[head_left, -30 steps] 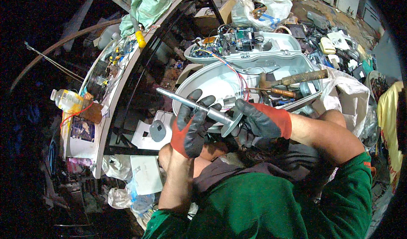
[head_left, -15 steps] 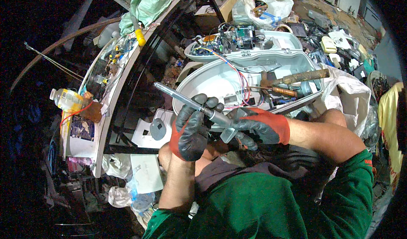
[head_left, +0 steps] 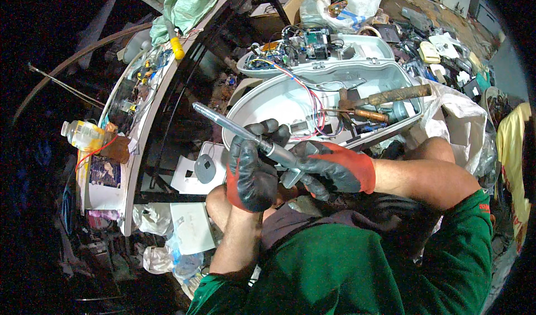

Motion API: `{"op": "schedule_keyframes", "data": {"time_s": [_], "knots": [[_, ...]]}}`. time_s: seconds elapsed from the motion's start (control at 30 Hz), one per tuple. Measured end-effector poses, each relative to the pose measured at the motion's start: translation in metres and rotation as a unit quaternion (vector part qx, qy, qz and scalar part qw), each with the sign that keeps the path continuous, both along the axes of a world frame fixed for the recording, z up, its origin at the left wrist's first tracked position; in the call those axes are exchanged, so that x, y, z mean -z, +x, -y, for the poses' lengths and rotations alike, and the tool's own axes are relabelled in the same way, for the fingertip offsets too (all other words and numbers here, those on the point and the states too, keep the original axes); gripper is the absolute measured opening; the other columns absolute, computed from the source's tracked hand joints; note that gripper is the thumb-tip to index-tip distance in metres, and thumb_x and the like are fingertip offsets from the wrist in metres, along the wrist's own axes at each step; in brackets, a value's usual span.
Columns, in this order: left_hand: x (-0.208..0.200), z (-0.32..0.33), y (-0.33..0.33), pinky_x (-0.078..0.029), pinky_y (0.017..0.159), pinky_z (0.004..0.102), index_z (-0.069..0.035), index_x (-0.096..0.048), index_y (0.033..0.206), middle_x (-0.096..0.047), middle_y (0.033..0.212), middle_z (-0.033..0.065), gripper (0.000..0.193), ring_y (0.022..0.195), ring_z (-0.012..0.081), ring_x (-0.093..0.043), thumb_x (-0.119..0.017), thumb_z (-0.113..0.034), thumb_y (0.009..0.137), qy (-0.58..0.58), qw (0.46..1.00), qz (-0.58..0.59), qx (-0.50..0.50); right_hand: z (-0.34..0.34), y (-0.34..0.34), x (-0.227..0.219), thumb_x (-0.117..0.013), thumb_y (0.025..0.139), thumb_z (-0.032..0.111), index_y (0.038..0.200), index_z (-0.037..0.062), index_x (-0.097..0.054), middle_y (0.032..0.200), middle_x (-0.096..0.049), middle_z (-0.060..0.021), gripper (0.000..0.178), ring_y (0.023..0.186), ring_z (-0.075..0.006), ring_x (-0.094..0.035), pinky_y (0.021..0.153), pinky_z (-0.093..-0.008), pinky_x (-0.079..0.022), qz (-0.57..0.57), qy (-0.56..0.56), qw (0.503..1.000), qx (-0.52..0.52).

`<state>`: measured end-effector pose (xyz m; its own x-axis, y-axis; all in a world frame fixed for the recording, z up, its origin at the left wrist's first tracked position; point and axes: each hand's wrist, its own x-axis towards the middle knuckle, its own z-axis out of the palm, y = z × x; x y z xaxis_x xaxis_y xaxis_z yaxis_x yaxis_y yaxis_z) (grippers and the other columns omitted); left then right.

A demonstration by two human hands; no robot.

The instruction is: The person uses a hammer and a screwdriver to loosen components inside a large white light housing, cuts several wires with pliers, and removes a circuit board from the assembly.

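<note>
A long grey metal rod (head_left: pixel 226 126) with a threaded tip slants up and to the left, held in front of my lap. My left hand (head_left: pixel 251 172), in a black and red work glove, wraps around its middle with the fingers curled. My right hand (head_left: pixel 338 167), gloved alike, grips the thicker lower end, where a flat grey tab (head_left: pixel 291 177) sticks out below. Part of that end is hidden by the glove. Just beyond my hands lies the opened grey plastic housing (head_left: pixel 245 109), with red, white and blue wires (head_left: pixel 314 103) across it.
A hammer (head_left: pixel 396 94) and a tool with a copper-coloured handle (head_left: pixel 371 115) rest in the housing. Its other half (head_left: pixel 368 48) carries circuit boards (head_left: pixel 315 42). On the left stands a cluttered curved-edged table (head_left: pixel 146 126) with a plastic bottle (head_left: pixel 84 135). Electronic scrap (head_left: pixel 430 52) covers the floor at right.
The rod and both hands have shifted slightly left, with the rod still held in both. The tab at its lower end has turned and shows less of its face.
</note>
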<state>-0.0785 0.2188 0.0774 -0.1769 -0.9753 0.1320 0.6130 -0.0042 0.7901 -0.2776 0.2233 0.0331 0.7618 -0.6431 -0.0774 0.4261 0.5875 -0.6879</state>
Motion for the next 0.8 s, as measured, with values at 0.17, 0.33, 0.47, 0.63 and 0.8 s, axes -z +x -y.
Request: {"op": "schedule_keyframes", "data": {"time_s": [0.17,0.33,0.47,0.63,0.8], "knots": [[0.001,0.000,-0.008,-0.048,0.098,0.0489,-0.008,-0.051,0.121,-0.062,0.118,0.0179,0.032,0.111,0.0346,-0.061,-0.052,-0.033,0.101,0.006,1.000,0.009,0.021,-0.003,0.003,0.007,-0.058,0.099,0.025,0.128,0.0125,-0.055,0.090,-0.066,-0.0032,0.032,0.073,-0.0114,-0.064,0.057,-0.0278,-0.052,0.035,0.041,0.998,0.042],[-0.005,0.014,0.000,-0.051,0.092,0.0479,-0.009,-0.055,0.117,-0.066,0.111,0.0171,0.030,0.102,0.0344,-0.064,-0.054,-0.033,0.100,0.003,0.999,0.023,-0.046,-0.005,-0.003,-0.039,-0.069,0.091,0.030,0.120,0.0052,-0.053,0.090,-0.066,-0.0085,0.041,0.075,-0.0215,-0.065,0.066,-0.0371,-0.051,-0.200,-0.252,0.934,0.155],[0.000,0.020,0.012,-0.052,0.095,0.0500,-0.008,-0.056,0.124,-0.063,0.121,0.0144,0.037,0.109,0.0328,-0.062,-0.059,-0.034,0.098,0.021,0.998,-0.048,0.015,-0.003,-0.004,-0.045,-0.080,0.078,0.024,0.124,0.0047,-0.052,0.087,-0.068,-0.0159,0.057,0.076,-0.0236,-0.067,0.070,-0.0380,-0.051,-0.356,-0.440,0.790,0.235],[0.008,0.020,0.010,-0.049,0.102,0.0535,-0.013,-0.056,0.129,-0.058,0.133,0.0121,0.036,0.117,0.0288,-0.059,-0.058,-0.031,0.098,0.020,1.000,0.001,-0.006,-0.007,-0.005,-0.054,-0.075,0.081,0.036,0.123,0.0003,-0.048,0.084,-0.066,-0.0237,0.062,0.078,-0.0419,-0.065,0.068,-0.0467,-0.051,-0.452,-0.505,0.699,0.228],[0.004,0.012,-0.006,-0.045,0.104,0.0520,-0.009,-0.053,0.127,-0.057,0.130,0.0147,0.038,0.121,0.0318,-0.054,-0.060,-0.032,0.097,0.038,0.999,-0.012,0.004,-0.007,-0.003,-0.051,-0.070,0.084,0.040,0.124,-0.0054,-0.043,0.080,-0.063,-0.0267,0.066,0.075,-0.0452,-0.063,0.066,-0.0515,-0.049,-0.464,-0.515,0.684,0.229]]}}
